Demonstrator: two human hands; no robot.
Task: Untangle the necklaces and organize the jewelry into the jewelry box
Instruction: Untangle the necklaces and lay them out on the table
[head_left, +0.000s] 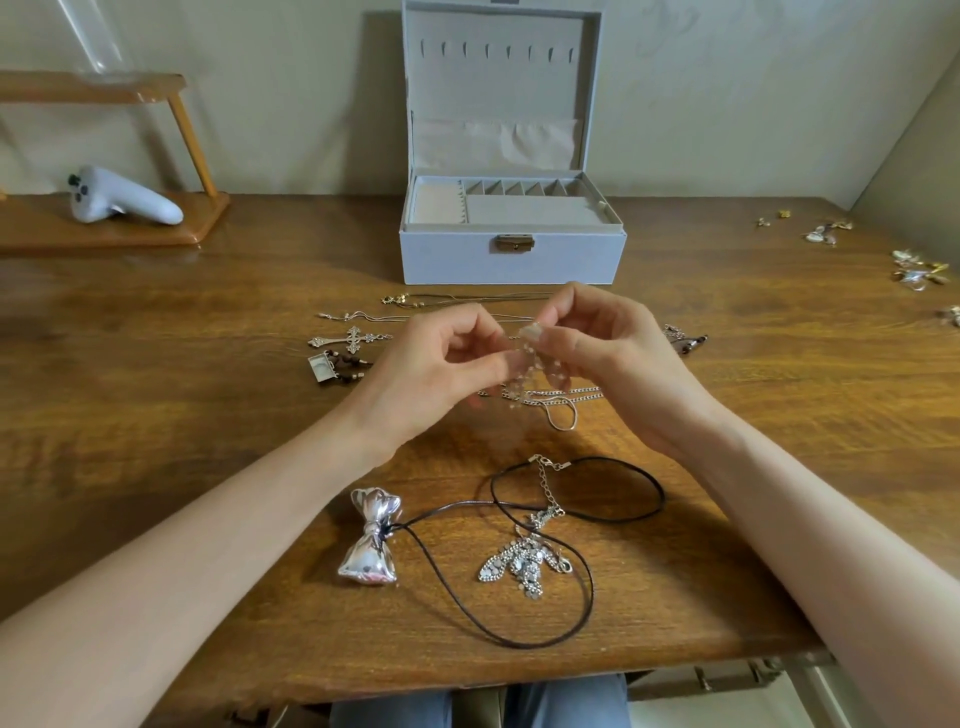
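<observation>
We hold beaded chain (531, 364) above counter (208, 415), left hand (441, 369) and right hand (615, 358) fingers each pinching strand, likely to tease tangle apart; jewelry box (511, 254) open, ready behind.

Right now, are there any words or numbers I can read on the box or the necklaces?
None can be read.
The jewelry box shows only a plain metal clasp, no brand.
The white controller has buttons but no legible marks.
The bow pendant and cross pendant bear no letters.
</observation>
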